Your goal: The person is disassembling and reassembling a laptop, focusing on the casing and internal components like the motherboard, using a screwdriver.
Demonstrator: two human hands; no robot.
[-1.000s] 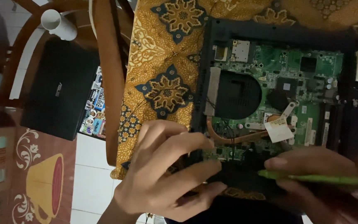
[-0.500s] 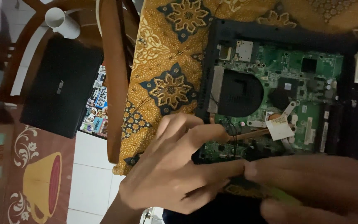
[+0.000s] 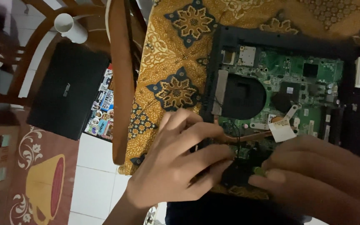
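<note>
From the head camera, an opened laptop (image 3: 280,83) lies on a patterned yellow cloth (image 3: 176,54), its cover already off and the green circuit board (image 3: 309,79) and round black fan (image 3: 242,98) bare.

At six o'clock of the fan, the left hand (image 3: 176,166) rests with fingers curled onto the lower edge of the board, while the right hand (image 3: 313,175) pinches a slim green tool (image 3: 258,170), only its tip showing.

The spot where the tool meets the board is hidden under the fingers, so whether a screw or part is loose cannot be told.

At nine o'clock, a closed black laptop (image 3: 67,96) sits on a wooden chair (image 3: 119,79).
</note>
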